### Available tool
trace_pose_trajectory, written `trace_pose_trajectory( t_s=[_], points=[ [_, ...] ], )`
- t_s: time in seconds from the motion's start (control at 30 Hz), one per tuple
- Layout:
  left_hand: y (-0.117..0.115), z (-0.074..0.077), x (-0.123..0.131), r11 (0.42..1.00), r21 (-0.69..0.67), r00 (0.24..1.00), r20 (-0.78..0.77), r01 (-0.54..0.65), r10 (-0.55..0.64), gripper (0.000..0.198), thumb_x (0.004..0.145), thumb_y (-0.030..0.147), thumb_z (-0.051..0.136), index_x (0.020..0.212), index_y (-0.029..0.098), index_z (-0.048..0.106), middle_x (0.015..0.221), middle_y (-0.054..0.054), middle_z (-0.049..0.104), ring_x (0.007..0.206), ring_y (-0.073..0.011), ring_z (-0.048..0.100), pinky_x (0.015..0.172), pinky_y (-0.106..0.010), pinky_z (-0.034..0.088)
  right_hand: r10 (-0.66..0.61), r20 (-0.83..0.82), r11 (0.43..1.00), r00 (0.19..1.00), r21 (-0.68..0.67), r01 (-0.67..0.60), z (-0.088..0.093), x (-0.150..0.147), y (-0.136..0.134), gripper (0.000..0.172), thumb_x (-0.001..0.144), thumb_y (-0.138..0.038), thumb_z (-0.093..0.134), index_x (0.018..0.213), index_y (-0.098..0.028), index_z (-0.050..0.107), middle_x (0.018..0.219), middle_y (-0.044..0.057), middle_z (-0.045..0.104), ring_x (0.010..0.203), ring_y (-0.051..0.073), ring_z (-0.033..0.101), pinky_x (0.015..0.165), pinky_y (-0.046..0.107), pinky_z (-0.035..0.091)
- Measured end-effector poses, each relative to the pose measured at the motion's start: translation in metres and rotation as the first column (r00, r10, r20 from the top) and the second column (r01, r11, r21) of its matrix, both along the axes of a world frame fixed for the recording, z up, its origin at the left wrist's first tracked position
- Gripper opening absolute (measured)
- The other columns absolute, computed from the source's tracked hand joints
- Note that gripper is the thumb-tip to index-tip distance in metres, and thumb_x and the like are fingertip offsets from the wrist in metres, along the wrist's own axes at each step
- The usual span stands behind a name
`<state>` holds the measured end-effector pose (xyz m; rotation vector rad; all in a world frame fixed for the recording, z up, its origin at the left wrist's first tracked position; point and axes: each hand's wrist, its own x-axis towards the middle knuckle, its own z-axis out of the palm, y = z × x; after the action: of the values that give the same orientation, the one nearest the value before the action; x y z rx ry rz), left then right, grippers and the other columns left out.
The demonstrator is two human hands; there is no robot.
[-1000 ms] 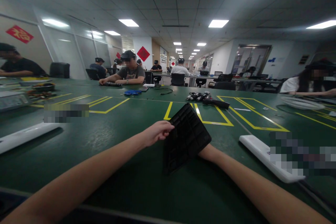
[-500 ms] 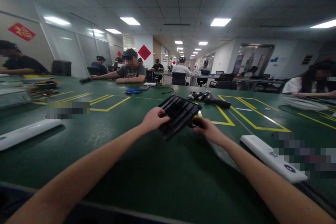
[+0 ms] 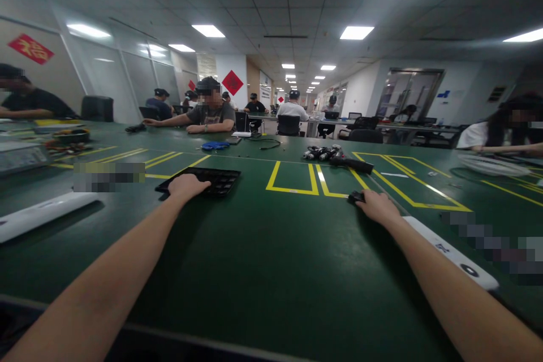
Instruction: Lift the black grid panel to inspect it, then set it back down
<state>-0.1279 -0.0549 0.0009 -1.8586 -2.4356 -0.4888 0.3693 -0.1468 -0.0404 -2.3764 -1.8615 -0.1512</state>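
At the left, a flat black plastic panel [image 3: 223, 180] with a gridded, ribbed face lies low over the green table. My left hand [image 3: 186, 185] is closed on its near edge, thumb across the top; the fingers beneath are hidden. Farther right, my right hand [image 3: 379, 207] is closed round a small black piece [image 3: 355, 197], whose kind I cannot make out. That piece is down at the table surface, beside the yellow tape marks. Between the two hands there is a wide gap.
Behind the tape outlines lie a dark handle-like thing [image 3: 351, 164] and a tangle of black and silver parts [image 3: 321, 152]. A white strip-shaped device [image 3: 452, 254] rests under my right forearm, another [image 3: 46, 216] at left. Blue item [image 3: 215, 146] farther back. A co-worker [image 3: 212, 110] sits across.
Both hands held the panel and the small black piece close together in the middle. They have moved apart: the panel went left and flattened down, the small piece went right.
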Motion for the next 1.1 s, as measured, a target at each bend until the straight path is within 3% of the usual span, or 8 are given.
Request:
trace_pose_trajectory(
  t_s=[0.13, 0.27, 0.4, 0.57, 0.8, 0.9, 1.0, 1.1],
  points=[
    [-0.007, 0.007, 0.026, 0.986, 0.156, 0.990, -0.137, 0.051, -0.030, 0.044, 0.078, 0.036, 0.039, 0.095, 0.001, 0.060, 0.103, -0.027, 0.056, 0.099, -0.0352, 0.052, 0.080, -0.042, 0.041, 0.021, 0.060, 0.995, 0.998, 0.094, -0.027, 0.007, -0.013, -0.002, 0.046, 0.080, -0.038, 0.044, 0.118, -0.012, 0.047, 0.129, 0.017, 0.044, 0.118, 0.038, 0.035, 0.092, 0.051, 0.032],
    [-0.017, -0.010, 0.078, 0.912, 0.154, 0.922, -0.139, 0.380, -0.361, 0.037, 0.082, 0.013, 0.026, 0.101, 0.011, 0.058, 0.104, -0.011, 0.060, 0.100, -0.0184, 0.053, 0.087, -0.027, 0.039, 0.200, 0.033, 0.965, 0.979, 0.164, -0.203, 0.012, -0.052, -0.011, 0.054, 0.084, -0.035, 0.038, 0.130, -0.007, 0.036, 0.137, 0.015, 0.036, 0.126, 0.033, 0.026, 0.101, 0.047, 0.024],
    [-0.036, -0.035, 0.126, 0.730, 0.030, 0.727, -0.133, 0.683, -0.674, 0.031, 0.082, 0.013, 0.030, 0.098, 0.013, 0.057, 0.100, -0.010, 0.058, 0.092, -0.0182, 0.054, 0.083, -0.029, 0.041, 0.490, -0.130, 0.872, 0.862, 0.091, -0.482, 0.006, -0.098, -0.028, 0.057, 0.086, -0.045, 0.031, 0.133, -0.012, 0.034, 0.139, 0.010, 0.034, 0.130, 0.025, 0.022, 0.106, 0.041, 0.020],
    [-0.046, -0.040, 0.140, 0.701, -0.042, 0.691, -0.139, 0.712, -0.710, 0.024, 0.083, 0.019, 0.036, 0.094, 0.013, 0.057, 0.098, -0.010, 0.056, 0.089, -0.0194, 0.054, 0.080, -0.031, 0.042, 0.572, -0.222, 0.807, 0.790, -0.022, -0.591, -0.005, -0.124, -0.042, 0.058, 0.087, -0.049, 0.024, 0.134, -0.017, 0.033, 0.142, 0.008, 0.030, 0.131, 0.026, 0.021, 0.105, 0.049, 0.015],
    [-0.072, -0.030, 0.150, 0.672, 0.139, 0.682, -0.254, 0.728, -0.686, 0.034, 0.085, 0.031, 0.038, 0.109, 0.012, 0.052, 0.114, -0.013, 0.048, 0.105, -0.0231, 0.047, 0.090, -0.036, 0.037, 0.611, -0.170, 0.785, 0.774, 0.003, -0.619, 0.000, -0.120, -0.039, 0.055, 0.087, -0.049, 0.022, 0.131, -0.019, 0.037, 0.139, 0.007, 0.036, 0.128, 0.026, 0.028, 0.104, 0.046, 0.021],
    [-0.104, -0.028, 0.163, 0.508, 0.054, 0.508, -0.188, 0.860, -0.841, 0.043, 0.088, 0.043, 0.031, 0.118, 0.017, 0.048, 0.127, -0.011, 0.044, 0.117, -0.0228, 0.040, 0.098, -0.039, 0.030, 0.560, -0.040, 0.826, 0.828, 0.103, -0.554, 0.009, -0.101, -0.029, 0.050, 0.088, -0.043, 0.025, 0.128, -0.017, 0.041, 0.134, 0.009, 0.042, 0.124, 0.024, 0.034, 0.102, 0.042, 0.025],
    [-0.131, -0.030, 0.174, 0.306, -0.103, 0.301, -0.061, 0.946, -0.952, 0.056, 0.087, 0.051, 0.027, 0.132, 0.020, 0.034, 0.140, -0.009, 0.031, 0.128, -0.0230, 0.027, 0.104, -0.040, 0.020, 0.331, 0.115, 0.914, 0.937, 0.209, -0.348, 0.014, -0.066, -0.017, 0.045, 0.088, -0.034, 0.030, 0.126, -0.014, 0.042, 0.133, 0.013, 0.041, 0.123, 0.028, 0.032, 0.100, 0.048, 0.025],
    [-0.143, -0.033, 0.178, 0.228, -0.184, 0.237, 0.029, 0.956, -0.971, 0.062, 0.084, 0.055, 0.028, 0.136, 0.020, 0.027, 0.144, -0.009, 0.023, 0.132, -0.0244, 0.020, 0.106, -0.041, 0.014, 0.088, 0.203, 0.965, 0.975, 0.226, -0.134, 0.010, -0.029, -0.010, 0.044, 0.086, -0.033, 0.035, 0.123, -0.011, 0.042, 0.132, 0.017, 0.040, 0.123, 0.035, 0.030, 0.096, 0.057, 0.022]
  ],
)
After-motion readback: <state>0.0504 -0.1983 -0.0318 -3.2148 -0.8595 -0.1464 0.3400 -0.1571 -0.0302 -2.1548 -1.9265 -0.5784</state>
